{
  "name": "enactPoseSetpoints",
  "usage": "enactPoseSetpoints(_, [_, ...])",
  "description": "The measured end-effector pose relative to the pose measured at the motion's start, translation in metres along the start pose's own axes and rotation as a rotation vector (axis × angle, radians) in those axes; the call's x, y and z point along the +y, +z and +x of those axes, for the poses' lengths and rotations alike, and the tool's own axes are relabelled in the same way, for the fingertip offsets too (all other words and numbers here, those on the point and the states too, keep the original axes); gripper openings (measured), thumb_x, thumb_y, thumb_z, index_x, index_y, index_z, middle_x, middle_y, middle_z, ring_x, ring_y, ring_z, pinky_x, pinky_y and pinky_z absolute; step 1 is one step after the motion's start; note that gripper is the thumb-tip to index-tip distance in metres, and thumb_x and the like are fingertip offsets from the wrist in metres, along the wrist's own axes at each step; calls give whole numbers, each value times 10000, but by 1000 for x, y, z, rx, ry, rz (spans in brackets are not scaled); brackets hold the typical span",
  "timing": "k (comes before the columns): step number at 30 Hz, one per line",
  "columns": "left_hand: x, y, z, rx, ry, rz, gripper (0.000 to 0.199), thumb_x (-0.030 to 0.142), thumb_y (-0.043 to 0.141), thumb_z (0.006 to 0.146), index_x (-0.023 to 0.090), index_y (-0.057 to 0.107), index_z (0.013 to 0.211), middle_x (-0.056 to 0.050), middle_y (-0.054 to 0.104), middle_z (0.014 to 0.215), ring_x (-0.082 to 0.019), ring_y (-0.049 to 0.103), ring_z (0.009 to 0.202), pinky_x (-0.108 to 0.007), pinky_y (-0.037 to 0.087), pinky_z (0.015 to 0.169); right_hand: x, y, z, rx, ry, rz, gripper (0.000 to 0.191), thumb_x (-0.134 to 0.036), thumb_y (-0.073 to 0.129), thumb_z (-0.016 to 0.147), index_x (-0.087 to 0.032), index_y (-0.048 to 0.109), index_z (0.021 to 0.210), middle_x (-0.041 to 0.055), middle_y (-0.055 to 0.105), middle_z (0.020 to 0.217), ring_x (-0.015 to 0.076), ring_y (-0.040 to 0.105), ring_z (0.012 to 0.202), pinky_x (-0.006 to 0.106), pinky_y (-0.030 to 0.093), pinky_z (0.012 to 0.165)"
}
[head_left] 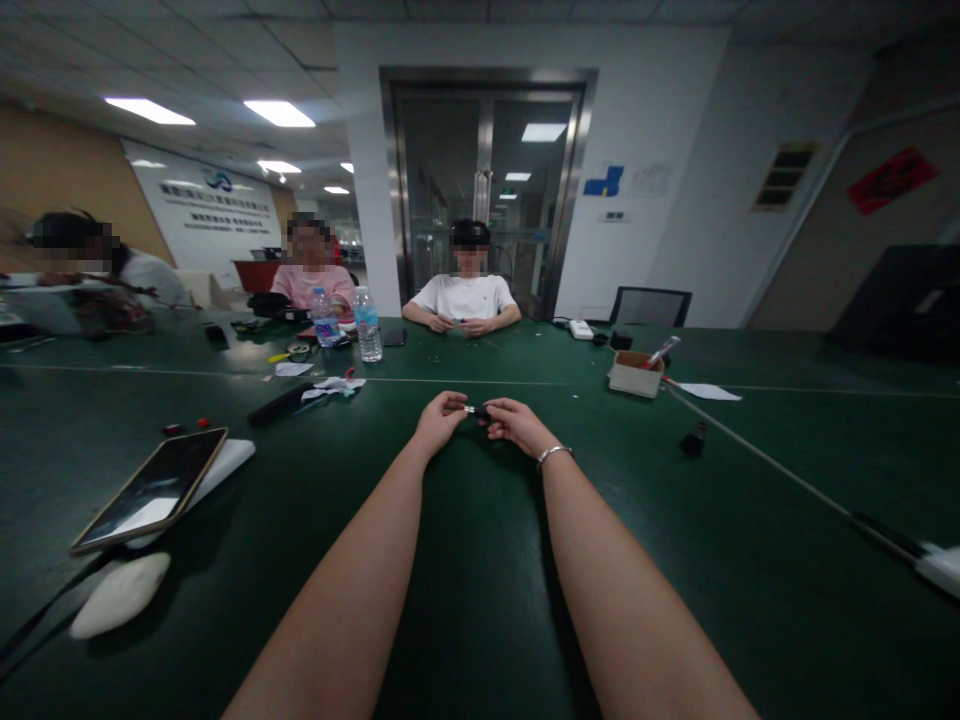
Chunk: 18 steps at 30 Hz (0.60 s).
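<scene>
Between my two hands is a small black stick with a silver end [480, 411], held just above the green table [480, 560]; it resembles a USB stick, but it is too small to be sure. My left hand [439, 425] pinches the silver end on the left. On the right, the fingers of my right hand [523, 425] are closed around the black part, with a silver bracelet [555, 456] at the wrist. The fingertips partly cover the stick.
A phone [154, 490] and a white mouse-shaped thing [121, 596] lie at left. Two water bottles [368, 325] stand farther back. At right are an open box [635, 374], a small black object [694, 440] and a cable [765, 460]. Co-workers sit across the table.
</scene>
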<state>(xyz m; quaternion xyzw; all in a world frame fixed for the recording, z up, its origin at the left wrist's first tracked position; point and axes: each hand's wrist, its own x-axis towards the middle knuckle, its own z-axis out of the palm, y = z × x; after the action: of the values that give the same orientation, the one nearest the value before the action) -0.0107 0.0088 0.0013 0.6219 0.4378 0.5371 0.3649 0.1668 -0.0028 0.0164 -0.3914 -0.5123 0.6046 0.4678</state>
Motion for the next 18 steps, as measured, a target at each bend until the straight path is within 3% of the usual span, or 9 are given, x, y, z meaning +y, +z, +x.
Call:
enactPoseSetpoints(5, [-2, 2, 0, -19, -71, -17, 251, 352, 596, 767, 141, 618, 901, -13, 602, 661, -117, 566, 569, -251, 454, 585, 1, 0, 1, -11, 6, -13, 133, -102, 579, 838, -108, 574, 970, 65, 680, 678, 75, 587, 477, 194, 541, 517])
enactPoseSetpoints(8, [-3, 3, 0, -20, -71, 11, 232, 348, 548, 804, 146, 621, 893, -22, 617, 702, -117, 573, 594, -245, 455, 590, 2, -1, 2, 1, 7, -13, 122, -96, 565, 845, -108, 569, 966, 62, 677, 668, 73, 580, 466, 198, 544, 516])
enactPoseSetpoints(13, [-5, -1, 2, -2, 6, 29, 283, 207, 658, 697, 162, 622, 974, -58, 643, 911, -135, 609, 761, -247, 472, 675, 2, -2, 3, 5, 11, 1, 109, -95, 565, 849, -115, 561, 956, 56, 672, 651, 76, 587, 476, 202, 550, 526])
enactPoseSetpoints(18, [-9, 0, 3, -34, -6, 45, 243, 326, 607, 760, 150, 625, 926, -25, 620, 732, -117, 584, 614, -245, 454, 603, 2, -1, 3, 4, 20, -11, 99, -85, 540, 863, -111, 566, 956, 54, 669, 645, 73, 589, 471, 192, 548, 516])
